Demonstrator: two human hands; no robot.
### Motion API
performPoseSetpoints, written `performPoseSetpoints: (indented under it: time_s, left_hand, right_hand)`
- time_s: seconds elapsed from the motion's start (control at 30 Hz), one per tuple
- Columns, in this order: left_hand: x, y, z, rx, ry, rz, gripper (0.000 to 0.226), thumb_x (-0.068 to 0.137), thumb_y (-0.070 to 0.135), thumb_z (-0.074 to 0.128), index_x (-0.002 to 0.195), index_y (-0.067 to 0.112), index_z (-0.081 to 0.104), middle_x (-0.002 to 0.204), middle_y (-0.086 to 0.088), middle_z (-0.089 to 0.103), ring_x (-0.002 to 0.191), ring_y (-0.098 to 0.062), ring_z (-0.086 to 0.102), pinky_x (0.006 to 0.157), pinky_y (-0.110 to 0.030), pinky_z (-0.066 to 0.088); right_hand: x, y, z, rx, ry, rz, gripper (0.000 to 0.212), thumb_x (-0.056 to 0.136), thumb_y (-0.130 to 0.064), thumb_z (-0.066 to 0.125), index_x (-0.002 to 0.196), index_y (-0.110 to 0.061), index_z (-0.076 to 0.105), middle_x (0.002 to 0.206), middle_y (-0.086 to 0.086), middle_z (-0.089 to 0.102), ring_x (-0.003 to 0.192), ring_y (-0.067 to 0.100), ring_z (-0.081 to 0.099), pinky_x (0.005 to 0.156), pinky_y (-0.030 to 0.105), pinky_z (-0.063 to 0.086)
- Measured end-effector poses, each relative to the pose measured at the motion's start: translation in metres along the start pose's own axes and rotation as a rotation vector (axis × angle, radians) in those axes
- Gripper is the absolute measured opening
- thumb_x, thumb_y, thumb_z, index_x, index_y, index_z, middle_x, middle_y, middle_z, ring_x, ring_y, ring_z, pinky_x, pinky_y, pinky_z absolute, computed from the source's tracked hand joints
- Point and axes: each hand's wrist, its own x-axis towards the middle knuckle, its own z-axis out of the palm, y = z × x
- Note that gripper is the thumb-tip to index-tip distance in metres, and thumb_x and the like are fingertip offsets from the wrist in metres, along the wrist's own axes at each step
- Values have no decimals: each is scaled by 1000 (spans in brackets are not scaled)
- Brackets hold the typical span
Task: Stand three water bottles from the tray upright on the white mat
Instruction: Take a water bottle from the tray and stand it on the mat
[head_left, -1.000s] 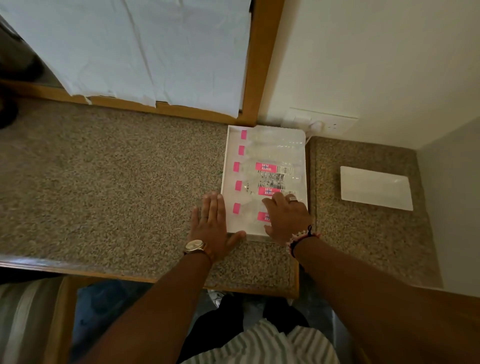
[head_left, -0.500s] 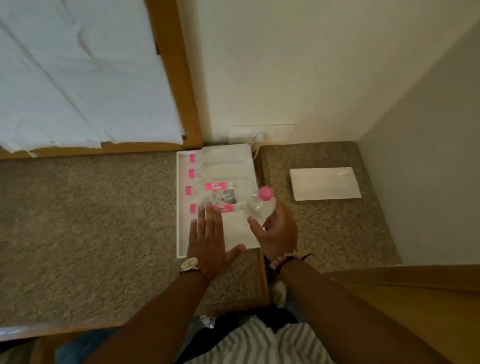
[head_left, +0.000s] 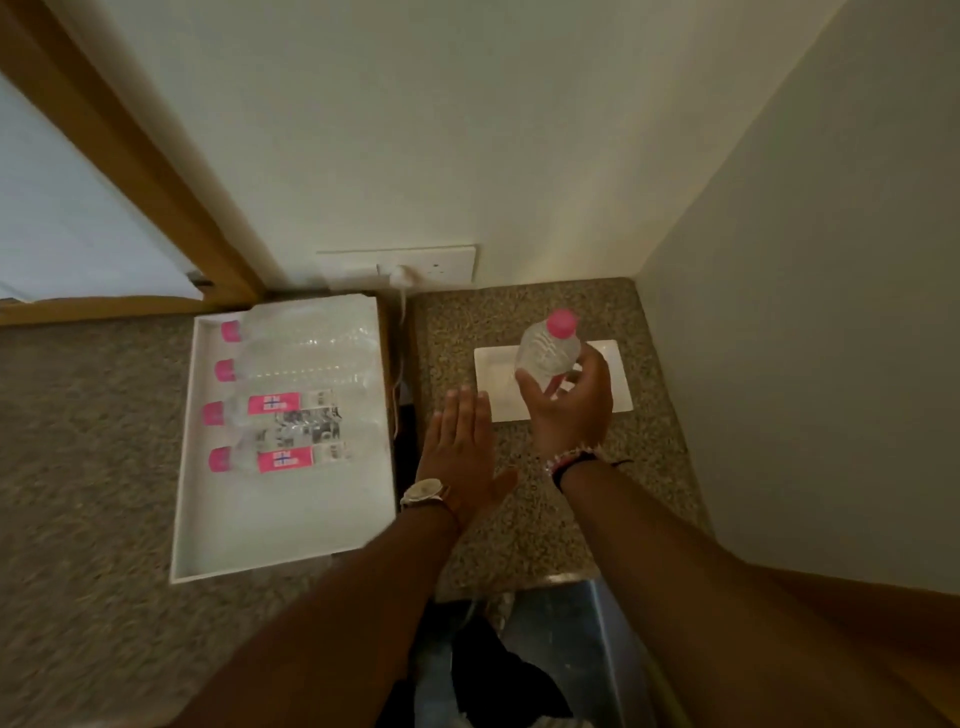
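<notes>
A white tray (head_left: 291, 551) lies on the speckled counter at the left, and several clear water bottles with pink caps lie flat in it, such as the nearest one (head_left: 280, 460). To the right, the white mat (head_left: 493, 395) lies on a second counter section. My right hand (head_left: 571, 405) grips a clear bottle (head_left: 545, 351) with a pink cap, held roughly upright just above the mat. My left hand (head_left: 460, 447) is flat with fingers together, hovering between tray and mat, holding nothing.
A wall socket (head_left: 415, 267) with a white plug and cable sits behind the gap between the two counter sections. Walls close in at the back and right. A wooden frame (head_left: 130, 156) runs along the back left.
My right hand lifted a bottle out of the tray and carried it right, over the mat. My left hand left the tray's near end and moved right. The view swung right.
</notes>
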Motion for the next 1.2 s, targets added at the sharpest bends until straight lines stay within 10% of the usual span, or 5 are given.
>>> performPoseSetpoints:
  time_s: [0.57,0.83,0.93,1.2]
  left_hand:
    - [23,-12,26,80,-97,-3,105,91,70,43,160,7,-3,170,-18,1,155,-36,-9,123,-60,5]
    - [2,-12,6,53,-34,-10,109,91,66,50,159,8,-13,169,-16,-9,154,-34,-14,125,-51,-2]
    - [-37,-21,-17,36,30,25,112,87,64,55,159,15,-14,169,-11,-12,154,-32,-17,124,-50,-1]
    - [-178,-128,-56,80,132,-154,103,89,74,47,161,10,12,169,-14,7,155,-35,-2,121,-58,12]
  right_hand:
    - [9,26,51,27,-26,-49,78,59,-42,97,117,-24,48,112,-9,56,91,16,61,78,46,60]
    - [-3,31,34,11,-58,-44,95,54,-64,89,127,-25,44,121,-10,50,99,7,50,79,14,45]
    - [-33,41,12,-11,-79,-24,71,80,-62,70,126,-13,48,123,7,56,105,28,59,83,38,53]
    - [-148,-17,38,-265,-442,-456,33,91,-43,59,113,-19,65,114,6,64,108,27,59,91,47,51]
